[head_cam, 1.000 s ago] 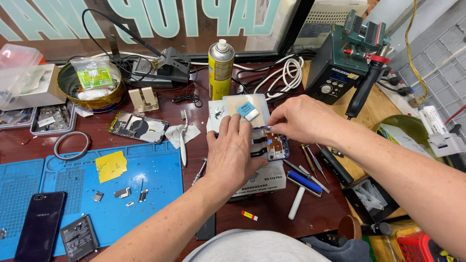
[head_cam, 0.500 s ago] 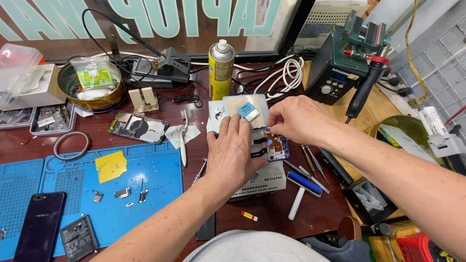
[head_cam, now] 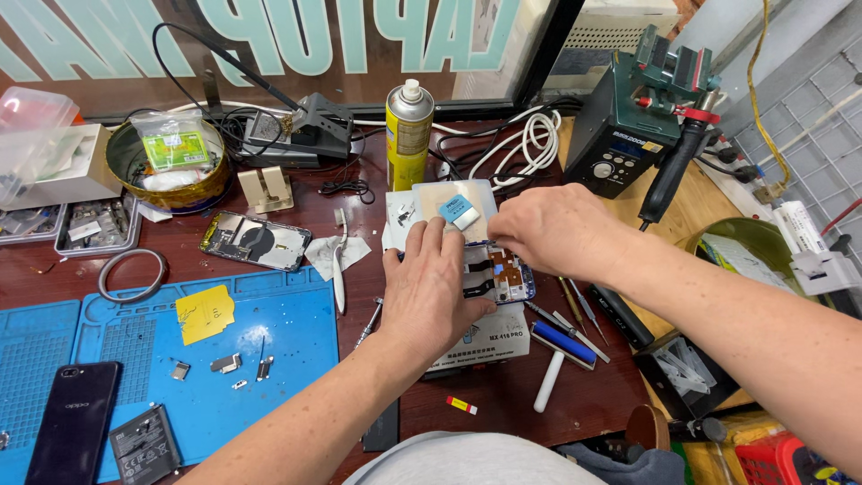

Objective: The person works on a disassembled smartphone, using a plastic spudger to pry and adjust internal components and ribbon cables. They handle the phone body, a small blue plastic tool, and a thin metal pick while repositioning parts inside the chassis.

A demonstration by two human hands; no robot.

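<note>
A: At mid-bench (head_cam: 359, 224), just in front of the yellow spray can (head_cam: 409, 121), an opened phone (head_cam: 499, 275) lies back-up, circuit board showing, on a pale heating plate (head_cam: 480, 337).

B: Left hand (head_cam: 431, 292)?

A: Flat on the phone, palm down, fingers spread and pressing. Nothing enclosed; an open grip, bearing down.

B: Right hand (head_cam: 552, 229)?

A: Comes in from the right, fingers pinched together at the phone's upper edge. Whether the grip has hold of some small part or tool I cannot tell; the knuckles hide the tips.

B: Nearby?

A: Clear tray with a blue block (head_cam: 460, 211) touching the phone's far end. Tweezers and drivers (head_cam: 575, 310) just right of it; blue-headed roller (head_cam: 558, 355) near them. Soldering station (head_cam: 628, 135) far right.

B: Left side?

A: Blue mat (head_cam: 287, 359), well apart, bearing a yellow note (head_cam: 205, 313), a dark phone (head_cam: 76, 422), a battery (head_cam: 144, 445). Another opened phone (head_cam: 256, 241) beyond the mat.
</note>
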